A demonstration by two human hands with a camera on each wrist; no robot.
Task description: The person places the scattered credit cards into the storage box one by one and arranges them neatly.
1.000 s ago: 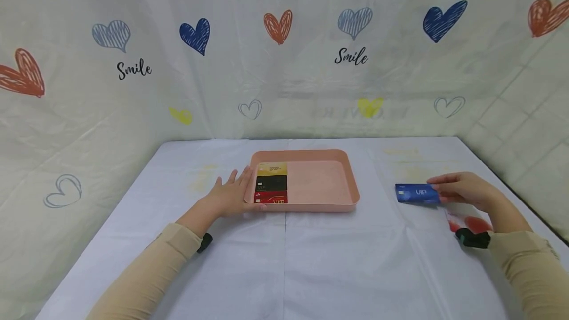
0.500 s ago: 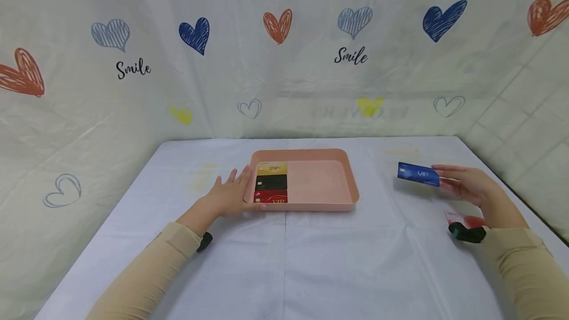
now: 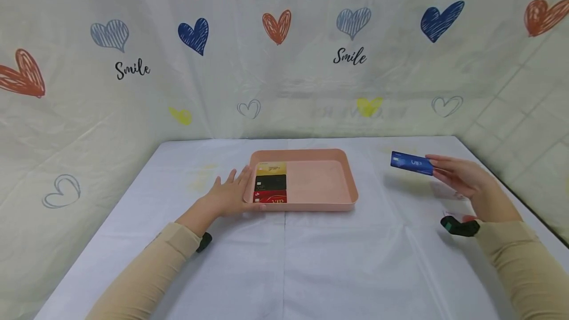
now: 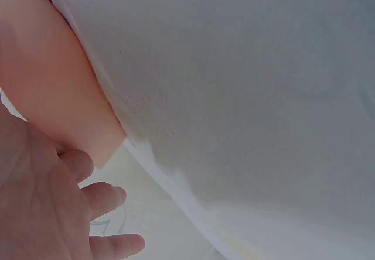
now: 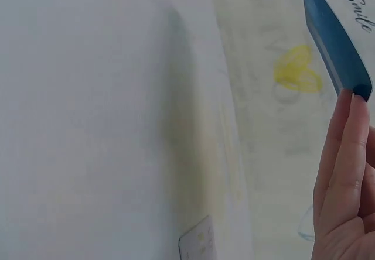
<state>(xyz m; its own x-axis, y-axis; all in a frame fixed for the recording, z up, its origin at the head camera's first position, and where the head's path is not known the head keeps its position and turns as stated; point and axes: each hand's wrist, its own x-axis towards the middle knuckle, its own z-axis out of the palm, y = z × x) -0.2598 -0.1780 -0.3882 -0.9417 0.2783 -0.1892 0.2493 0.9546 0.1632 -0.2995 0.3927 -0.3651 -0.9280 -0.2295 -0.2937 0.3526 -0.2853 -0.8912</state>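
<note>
At the left, the left hand (image 3: 228,195) rested against the near left corner of the pink tray (image 3: 320,181), its fingers spread apart and pinching nothing; neither it nor the tray had shifted noticeably over the last second. Inside the tray, along its left end, the yellow card (image 3: 272,167), the black card (image 3: 271,182) and the red card (image 3: 269,194) lay in a row, unchanged; whether their edges overlapped could not be told. The change was to the right: the blue card (image 3: 411,163), down close to the table (image 3: 338,256) a second earlier, was now up in the air, tilted, its shadow apart beneath it. The right hand (image 3: 462,177) clamped it by its right end, the fingers straight and close together at the tips; the thumb could not be made out clearly. Below that hand, a pale card (image 5: 199,240) had come into sight on the table. The pick-up of the blue card looked done, then, though it was well apart from the tray, and its placing seemed barely begun.
</note>
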